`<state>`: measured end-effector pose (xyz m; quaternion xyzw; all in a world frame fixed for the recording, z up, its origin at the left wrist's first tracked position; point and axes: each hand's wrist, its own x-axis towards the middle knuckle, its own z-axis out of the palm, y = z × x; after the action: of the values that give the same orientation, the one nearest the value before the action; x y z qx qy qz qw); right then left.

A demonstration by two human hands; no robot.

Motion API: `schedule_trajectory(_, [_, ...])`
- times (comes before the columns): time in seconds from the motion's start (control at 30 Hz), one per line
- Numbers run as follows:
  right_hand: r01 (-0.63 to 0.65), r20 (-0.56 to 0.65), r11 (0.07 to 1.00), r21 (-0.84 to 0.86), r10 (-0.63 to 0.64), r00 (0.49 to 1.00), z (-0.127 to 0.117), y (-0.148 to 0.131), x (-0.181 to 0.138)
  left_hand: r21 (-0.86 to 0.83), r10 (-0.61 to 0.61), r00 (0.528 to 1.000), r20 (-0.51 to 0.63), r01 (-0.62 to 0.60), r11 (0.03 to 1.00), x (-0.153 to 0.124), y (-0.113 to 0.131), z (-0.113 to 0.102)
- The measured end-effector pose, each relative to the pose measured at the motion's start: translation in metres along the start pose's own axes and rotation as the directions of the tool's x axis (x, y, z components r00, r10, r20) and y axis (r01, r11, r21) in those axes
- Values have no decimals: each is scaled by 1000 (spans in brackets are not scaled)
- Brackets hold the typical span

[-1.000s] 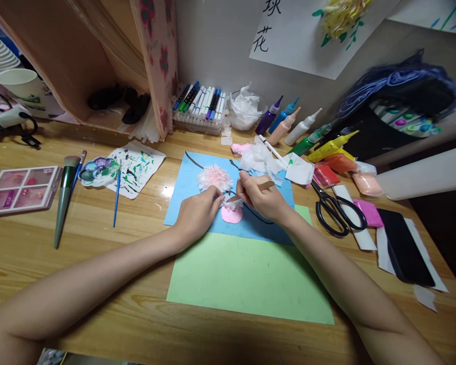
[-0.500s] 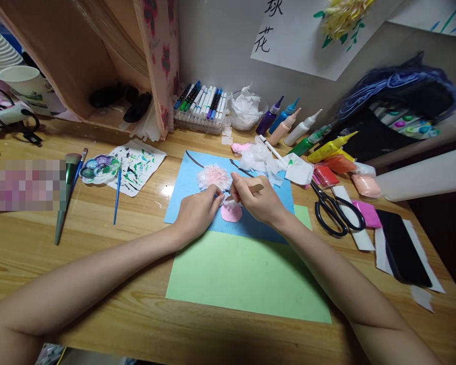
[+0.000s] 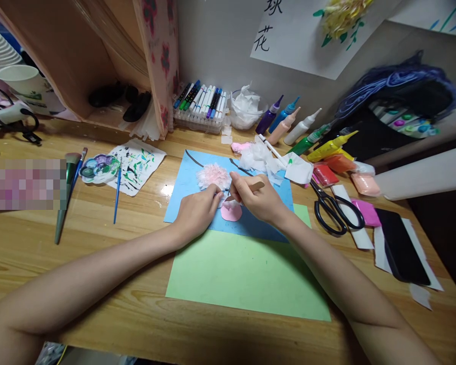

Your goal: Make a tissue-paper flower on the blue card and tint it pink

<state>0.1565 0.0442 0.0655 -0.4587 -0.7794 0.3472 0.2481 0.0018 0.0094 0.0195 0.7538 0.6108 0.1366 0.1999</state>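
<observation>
My right hand (image 3: pixel 258 197) grips a brown, flat, wooden-looking stick (image 3: pixel 256 186) like a pen, its pointed tip low beside my left fingertips. Under that tip, white crumpled tissue paper (image 3: pixel 232 204) rests on the upper edge of a flat pink clay piece (image 3: pixel 231 213). My left hand (image 3: pixel 197 208) lies on the blue paper (image 3: pixel 178 197), thumb and forefinger drawn together by the tissue; whatever they pinch is hidden. Just above them sits a fluffy pale-pink tissue flower (image 3: pixel 213 176). Dark painted stems run over the blue sheet, which overlaps a green sheet (image 3: pixel 247 279).
Loose tissue (image 3: pixel 260 156) and a pink clay lump (image 3: pixel 241 147) lie behind my hands. Black scissors (image 3: pixel 338 210), clay packets (image 3: pixel 325 175) and a phone (image 3: pixel 401 243) are at right. Paint bottles (image 3: pixel 285 126) and markers (image 3: pixel 203 101) stand behind; brushes (image 3: pixel 117 195) lie left.
The stick has tilted slightly in my right hand. My left hand stays in the same place.
</observation>
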Motion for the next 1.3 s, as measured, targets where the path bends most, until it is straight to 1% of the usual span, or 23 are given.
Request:
schedule_trajectory(0.07, [-7, 12, 1000, -8, 7, 1000, 1, 1, 0, 8, -1, 1000, -1, 1, 1000, 0, 0, 0])
schedule_trajectory(0.23, [-38, -23, 999, 10, 38, 999, 0, 3, 3, 18, -12, 1000, 15, 11, 1000, 0, 1, -1])
schedule_trajectory(0.4, [-98, -44, 994, 49, 100, 994, 0, 4, 6, 30, -16, 1000, 23, 15, 999, 0, 2, -2])
schedule_trajectory(0.63, [-30, -44, 999, 33, 31, 999, -4, 1, 3, 38, -15, 1000, 20, 14, 999, 0, 2, -2])
schedule_trajectory(0.87, [-57, 19, 996, -71, 59, 998, -1, 0, 3, 45, -1, 1000, 15, 1, 999, 0, 1, -1])
schedule_trajectory(0.97, [-40, 31, 997, -66, 42, 999, -3, -1, 2, 44, -4, 1000, 22, 3, 999, 0, 1, -1])
schedule_trajectory(1.1, [-53, 53, 997, -57, 56, 997, -5, -2, 3, 51, 2, 1000, 16, -2, 999, 0, 1, -1])
schedule_trajectory(1.2, [-47, 27, 998, -39, 49, 998, -6, -2, 4, 44, 2, 1000, 16, -2, 999, 0, 1, -1])
schedule_trajectory(1.3, [-76, 30, 996, -49, 77, 997, -6, -1, 4, 44, -3, 1000, 17, 2, 999, 0, 1, -2])
